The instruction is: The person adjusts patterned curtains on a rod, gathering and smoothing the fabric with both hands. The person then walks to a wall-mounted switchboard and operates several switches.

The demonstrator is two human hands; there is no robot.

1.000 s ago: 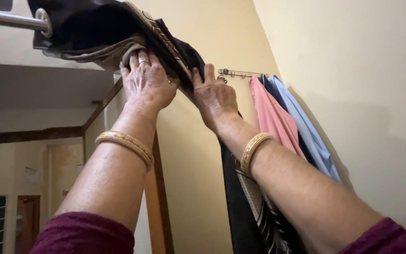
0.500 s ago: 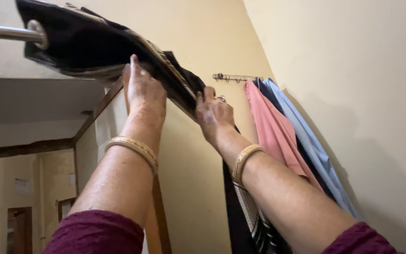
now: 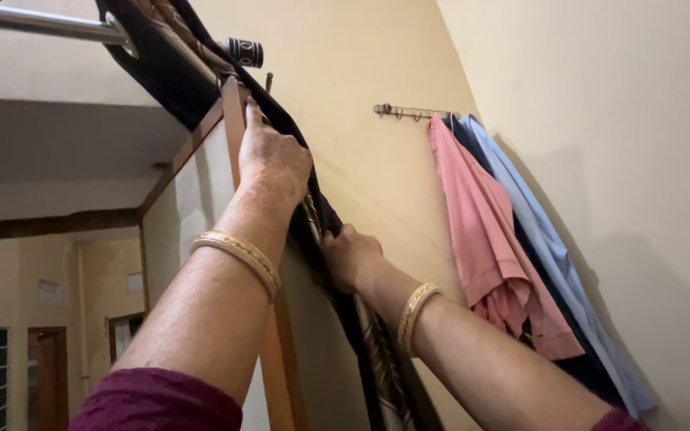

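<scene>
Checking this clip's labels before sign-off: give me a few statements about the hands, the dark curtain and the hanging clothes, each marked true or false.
1. Both hands are on the dark curtain. True.
2. The left hand is lower than the right hand. False: the left hand is higher, near the door frame's top.
3. A pink garment hangs from the wall hook rail. True.
4. The curtain lies on the floor. False: it hangs from the metal rod.
5. Each wrist wears a gold bangle. True.
</scene>
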